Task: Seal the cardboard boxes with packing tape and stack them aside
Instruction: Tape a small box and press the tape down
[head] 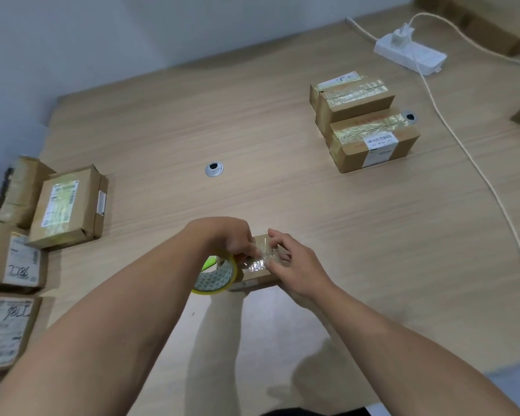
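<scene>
A person seals a small cardboard box (257,279) at the near middle of a wooden table (252,121), both bare forearms reaching in from the near edge. The left hand (231,238), wrist bent downward and fingers curled, grips the top edge of a yellow-rimmed tape roll (216,280) held tilted just left of the box. The right hand (294,265) lies over the box's right side, its fingers loosely extended and pressing a strip of clear tape (256,264) onto the lid. The strip runs from the roll across the top of the box. Two taped boxes (364,124) sit stacked at the far right, beside a white power strip (409,52). More labelled parcels (69,205) crowd the table's left edge.
</scene>
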A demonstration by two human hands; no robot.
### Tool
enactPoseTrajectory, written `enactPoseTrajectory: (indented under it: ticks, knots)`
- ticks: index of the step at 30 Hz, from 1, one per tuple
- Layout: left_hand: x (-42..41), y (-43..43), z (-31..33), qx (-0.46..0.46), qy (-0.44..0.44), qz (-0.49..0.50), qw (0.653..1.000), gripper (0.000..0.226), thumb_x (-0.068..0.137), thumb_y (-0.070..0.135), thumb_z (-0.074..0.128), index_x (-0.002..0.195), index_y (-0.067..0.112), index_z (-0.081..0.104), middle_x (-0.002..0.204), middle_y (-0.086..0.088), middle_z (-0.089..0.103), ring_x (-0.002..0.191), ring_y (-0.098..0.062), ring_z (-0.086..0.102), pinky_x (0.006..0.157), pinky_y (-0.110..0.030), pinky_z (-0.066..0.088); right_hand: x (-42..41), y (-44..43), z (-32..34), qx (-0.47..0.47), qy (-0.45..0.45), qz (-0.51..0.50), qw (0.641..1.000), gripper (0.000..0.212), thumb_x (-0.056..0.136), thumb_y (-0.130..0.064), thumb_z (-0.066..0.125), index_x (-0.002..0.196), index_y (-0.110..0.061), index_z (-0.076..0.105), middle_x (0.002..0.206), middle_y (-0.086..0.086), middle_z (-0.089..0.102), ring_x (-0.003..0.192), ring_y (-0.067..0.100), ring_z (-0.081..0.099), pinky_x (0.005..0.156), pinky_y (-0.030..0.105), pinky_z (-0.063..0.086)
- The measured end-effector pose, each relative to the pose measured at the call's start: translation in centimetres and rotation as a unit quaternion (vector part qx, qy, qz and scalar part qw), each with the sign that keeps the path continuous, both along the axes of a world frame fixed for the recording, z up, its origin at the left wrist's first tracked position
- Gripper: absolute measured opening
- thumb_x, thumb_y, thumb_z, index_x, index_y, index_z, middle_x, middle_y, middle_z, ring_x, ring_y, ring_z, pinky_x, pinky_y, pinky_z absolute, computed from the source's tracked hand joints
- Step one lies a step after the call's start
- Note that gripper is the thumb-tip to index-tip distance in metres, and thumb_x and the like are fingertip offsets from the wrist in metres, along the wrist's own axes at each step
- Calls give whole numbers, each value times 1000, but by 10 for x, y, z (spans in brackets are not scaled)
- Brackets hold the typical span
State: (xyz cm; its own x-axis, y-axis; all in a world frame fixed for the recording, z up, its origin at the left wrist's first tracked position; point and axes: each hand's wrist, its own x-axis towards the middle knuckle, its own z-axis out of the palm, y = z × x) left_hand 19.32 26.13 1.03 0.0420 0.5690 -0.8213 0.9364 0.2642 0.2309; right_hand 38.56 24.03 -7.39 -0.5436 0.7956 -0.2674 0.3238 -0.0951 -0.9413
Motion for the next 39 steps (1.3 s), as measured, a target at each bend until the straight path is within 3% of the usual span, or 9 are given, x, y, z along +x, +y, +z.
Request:
enactPoseTrajectory:
  ticks: [3, 6, 12, 16, 21, 25, 28, 33, 39]
  knots:
    - [5, 8, 1, 14, 15, -20, 1000, 40, 97, 46, 57, 85, 14, 78, 81, -6, 75, 66, -18, 60, 83, -39, 55, 1, 3, 1, 4, 9, 12, 1000, 37, 90, -8, 69, 117, -31, 57, 146, -13, 51, 129, 8, 53, 84, -2, 39]
    - [9, 14, -3, 19, 35, -27, 999, 41, 97, 47, 57, 86, 13, 77, 90, -8, 75, 72, -19, 59, 84, -40, 52, 2, 5, 1, -7, 19, 21, 1000, 49, 92, -9, 69, 130, -34, 51, 146, -7, 53, 132, 5, 52, 91, 3, 43]
    - [20, 17, -9, -5, 75, -36, 996, 30, 91, 39, 59, 77, 19, 77, 76, 0, 69, 71, -17, 58, 74, -33, 48, 8, 5, 8, -36, 68, 11, 997, 51, 88, 0, 60, 125, -33, 51, 147, -2, 52, 112, -23, 51, 97, 10, 46]
    - [26, 18, -14, -2, 111, -48, 993, 32, 88, 41, 61, 87, 13, 76, 82, -5, 68, 74, -21, 60, 75, -35, 50, 11, 1, 10, -55, 71, 2, 996, 52, 84, -18, 77, 123, -40, 51, 142, -5, 51, 112, -18, 53, 103, 34, 52]
    - [28, 19, -20, -6, 144, -53, 988, 37, 87, 49, 63, 76, 14, 66, 78, -6, 64, 75, -23, 60, 76, -38, 51, 9, 2, 13, -41, 11, -26, 999, 47, 75, -32, 88, 105, -31, 51, 130, -7, 53, 99, -15, 55, 96, 37, 57]
    - [31, 21, -21, 3, 158, -59, 986, 40, 89, 49, 62, 71, 14, 62, 76, -5, 61, 77, -23, 60, 79, -38, 52, 3, 5, 8, 29, -78, -49, 995, 24, 84, -33, 78, 87, -27, 55, 102, -14, 57, 93, -2, 58, 90, 44, 53]
    - [31, 22, -23, -4, 157, -51, 986, 46, 90, 55, 62, 70, 14, 61, 77, -5, 62, 78, -24, 61, 74, -37, 48, 4, 5, 3, 7, -84, -69, 994, 18, 86, -36, 71, 75, -29, 59, 93, -14, 60, 91, 7, 60, 88, 50, 53]
    - [27, 22, -24, 2, 144, -36, 989, 46, 89, 56, 63, 68, 16, 62, 76, -3, 63, 79, -23, 61, 76, -37, 49, 3, 2, -10, -85, -56, -98, 990, 33, 72, -61, 57, 85, -32, 64, 90, -11, 70, 89, 17, 69, 87, 54, 56]
    - [28, 21, -22, 1, 144, -31, 989, 45, 91, 54, 62, 70, 15, 59, 77, -3, 60, 82, -24, 60, 75, -37, 47, 6, 1, -20, -166, -20, -145, 975, 36, 71, -62, 54, 90, -36, 69, 94, -13, 74, 94, 14, 72, 92, 52, 56]
